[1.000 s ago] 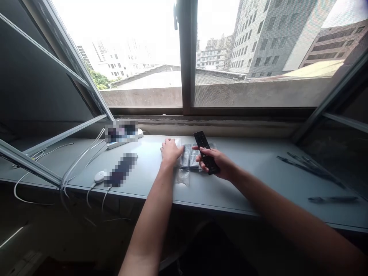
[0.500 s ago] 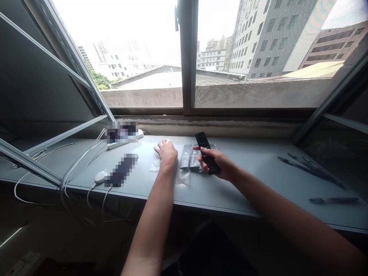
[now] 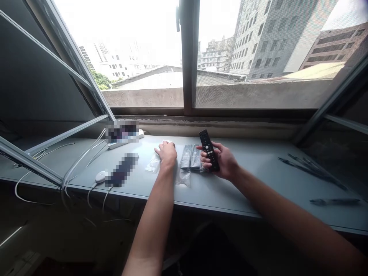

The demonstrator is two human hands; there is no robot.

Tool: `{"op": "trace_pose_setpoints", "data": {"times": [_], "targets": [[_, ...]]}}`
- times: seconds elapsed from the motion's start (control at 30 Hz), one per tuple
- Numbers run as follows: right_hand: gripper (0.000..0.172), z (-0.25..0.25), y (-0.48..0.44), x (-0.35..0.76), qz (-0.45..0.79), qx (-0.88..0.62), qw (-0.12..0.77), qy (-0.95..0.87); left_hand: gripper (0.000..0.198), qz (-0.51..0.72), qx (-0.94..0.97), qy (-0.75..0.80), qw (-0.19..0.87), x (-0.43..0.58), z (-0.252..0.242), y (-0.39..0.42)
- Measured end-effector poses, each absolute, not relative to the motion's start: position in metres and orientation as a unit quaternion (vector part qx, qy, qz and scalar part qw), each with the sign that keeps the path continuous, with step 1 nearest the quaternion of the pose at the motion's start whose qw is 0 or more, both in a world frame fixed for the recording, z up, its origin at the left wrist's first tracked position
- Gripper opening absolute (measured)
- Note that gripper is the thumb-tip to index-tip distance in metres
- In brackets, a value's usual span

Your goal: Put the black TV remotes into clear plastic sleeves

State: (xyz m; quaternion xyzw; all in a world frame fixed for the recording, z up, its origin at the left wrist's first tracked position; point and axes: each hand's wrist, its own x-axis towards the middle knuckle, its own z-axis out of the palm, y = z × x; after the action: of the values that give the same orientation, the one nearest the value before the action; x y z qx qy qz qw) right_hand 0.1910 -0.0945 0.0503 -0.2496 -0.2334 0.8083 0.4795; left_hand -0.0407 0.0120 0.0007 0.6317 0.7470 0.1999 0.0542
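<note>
since a second ago: lifts the remote [image 3: 209, 150] a little above the tabletop [image 3: 258, 172] in the right hand [image 3: 224, 163], grip pinching its lower half, buttons up. slides the left hand [image 3: 166, 153] off the bagged remotes [image 3: 191, 157] onto a clear bag [image 3: 153, 165], grip loosely spread. points the remote's top toward the window [image 3: 188, 76], leaning slightly left; long axis near to far.
</note>
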Motion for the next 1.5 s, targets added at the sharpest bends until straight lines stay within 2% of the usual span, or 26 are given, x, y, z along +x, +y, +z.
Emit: {"op": "trace_pose_setpoints", "data": {"times": [0.1,0.23,0.37,0.47,0.67,0.97,1.2,1.5], "targets": [[0.023,0.052,-0.094,0.188,0.780,-0.291,0.508,-0.222,0.043,0.262,0.648,0.715,0.030,-0.035,0.002,0.011],[0.018,0.052,-0.092,0.188,0.769,-0.311,0.504,-0.242,0.045,0.350,0.704,0.616,0.052,-0.022,0.000,0.014],[0.031,0.050,-0.093,0.191,0.791,-0.255,0.491,-0.260,0.040,0.390,0.728,0.557,0.093,-0.010,-0.007,0.021],[0.033,0.051,-0.095,0.191,0.798,-0.234,0.480,-0.279,0.036,0.415,0.714,0.549,0.127,-0.007,-0.012,0.026],[0.013,0.052,-0.095,0.186,0.748,-0.302,0.529,-0.263,0.034,0.447,0.682,0.556,0.162,-0.008,-0.014,0.032],[0.028,0.050,-0.093,0.189,0.794,-0.245,0.498,-0.247,0.034,0.446,0.687,0.549,0.168,-0.002,-0.009,0.024],[0.019,0.051,-0.094,0.187,0.766,-0.309,0.520,-0.217,0.031,0.462,0.685,0.536,0.173,-0.002,-0.011,0.025],[0.032,0.052,-0.093,0.191,0.803,-0.258,0.492,-0.214,0.033,0.446,0.686,0.549,0.171,-0.002,-0.010,0.024]]}}
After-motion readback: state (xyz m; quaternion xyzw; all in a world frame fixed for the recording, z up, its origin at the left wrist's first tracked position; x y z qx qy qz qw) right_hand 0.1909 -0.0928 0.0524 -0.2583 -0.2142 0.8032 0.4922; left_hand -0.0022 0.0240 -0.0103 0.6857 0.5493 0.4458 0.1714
